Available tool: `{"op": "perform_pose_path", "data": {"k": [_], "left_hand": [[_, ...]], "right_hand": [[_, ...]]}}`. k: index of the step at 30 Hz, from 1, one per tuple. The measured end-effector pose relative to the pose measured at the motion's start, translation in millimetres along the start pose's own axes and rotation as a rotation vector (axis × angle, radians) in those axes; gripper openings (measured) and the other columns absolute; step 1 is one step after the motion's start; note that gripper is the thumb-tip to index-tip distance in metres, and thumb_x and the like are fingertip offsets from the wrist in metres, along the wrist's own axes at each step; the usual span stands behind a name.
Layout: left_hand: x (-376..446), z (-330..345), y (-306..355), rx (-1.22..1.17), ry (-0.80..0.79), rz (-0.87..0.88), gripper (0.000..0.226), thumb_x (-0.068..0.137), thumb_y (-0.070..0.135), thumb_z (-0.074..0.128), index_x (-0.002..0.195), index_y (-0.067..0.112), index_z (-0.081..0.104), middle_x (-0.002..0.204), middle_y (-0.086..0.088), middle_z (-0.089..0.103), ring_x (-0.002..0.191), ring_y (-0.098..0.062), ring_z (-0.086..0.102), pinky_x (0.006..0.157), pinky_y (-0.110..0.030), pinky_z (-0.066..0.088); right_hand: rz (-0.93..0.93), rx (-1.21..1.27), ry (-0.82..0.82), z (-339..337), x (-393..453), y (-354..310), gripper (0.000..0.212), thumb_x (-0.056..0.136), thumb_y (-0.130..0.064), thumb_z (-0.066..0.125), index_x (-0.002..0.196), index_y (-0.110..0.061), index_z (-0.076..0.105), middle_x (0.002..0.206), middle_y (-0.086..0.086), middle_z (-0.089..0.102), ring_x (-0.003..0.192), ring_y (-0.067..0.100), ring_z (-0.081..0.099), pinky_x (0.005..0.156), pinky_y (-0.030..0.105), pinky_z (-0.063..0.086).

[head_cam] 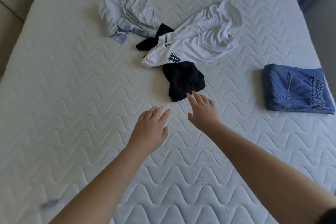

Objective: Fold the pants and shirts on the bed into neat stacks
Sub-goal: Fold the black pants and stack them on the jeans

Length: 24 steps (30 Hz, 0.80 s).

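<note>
A black garment (183,80) lies crumpled mid-bed, partly under a white shirt (200,40) with a dark letter print. A pale grey-blue shirt (129,11) is bunched up behind them at the back left. Folded blue jeans (294,89) sit at the right edge of the bed. My right hand (201,111) stretches out with straight fingers, its tips at the near edge of the black garment. My left hand (151,129) hovers beside it, fingers relaxed, holding nothing, a little short of the garment.
The white quilted mattress (72,96) fills the view, with bare surface on the left and in front. A beige padded headboard or wall (12,5) runs along the far left. Floor shows past the right edge.
</note>
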<state>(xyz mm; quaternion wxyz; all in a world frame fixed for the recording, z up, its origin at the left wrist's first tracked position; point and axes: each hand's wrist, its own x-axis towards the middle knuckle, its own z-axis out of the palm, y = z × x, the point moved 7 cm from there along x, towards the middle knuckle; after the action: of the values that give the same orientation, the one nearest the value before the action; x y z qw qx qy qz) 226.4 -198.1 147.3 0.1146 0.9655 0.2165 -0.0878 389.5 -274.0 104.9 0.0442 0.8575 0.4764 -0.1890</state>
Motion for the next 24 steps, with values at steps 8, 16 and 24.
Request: {"op": "perform_pose_path", "data": {"k": [8,16,24], "left_hand": [[38.5,78.1,-28.0,-0.034,-0.036,-0.007,0.058,0.099,0.034,0.040,0.154,0.022,0.024,0.154,-0.002,0.032,0.143,-0.019,0.027,0.114,-0.035,0.026],[2.1,133.9,-35.0,-0.059,-0.127,-0.060,0.063,0.086,0.032,0.064,0.145,0.018,0.045,0.137,-0.008,0.057,0.127,-0.026,0.054,0.101,-0.040,0.047],[-6.7,139.5,-39.0,-0.223,-0.114,-0.150,0.061,0.100,0.038,0.037,0.155,0.023,0.016,0.156,0.002,0.032,0.144,-0.013,0.027,0.115,-0.031,0.028]], "right_hand": [[-0.013,-0.156,-0.070,77.7,88.1,12.1,0.089,0.093,-0.020,0.056,0.156,-0.023,-0.007,0.164,0.005,-0.005,0.150,0.029,0.003,0.121,0.050,0.009],[0.009,-0.205,-0.023,94.2,141.8,15.9,0.070,0.094,-0.022,0.058,0.152,-0.029,0.020,0.162,0.006,0.008,0.149,0.031,0.003,0.118,0.056,0.001],[0.129,0.416,0.041,70.3,127.2,10.4,0.017,0.096,-0.023,0.053,0.100,-0.018,0.037,0.073,-0.003,0.047,0.062,0.011,0.046,0.048,0.025,0.030]]}}
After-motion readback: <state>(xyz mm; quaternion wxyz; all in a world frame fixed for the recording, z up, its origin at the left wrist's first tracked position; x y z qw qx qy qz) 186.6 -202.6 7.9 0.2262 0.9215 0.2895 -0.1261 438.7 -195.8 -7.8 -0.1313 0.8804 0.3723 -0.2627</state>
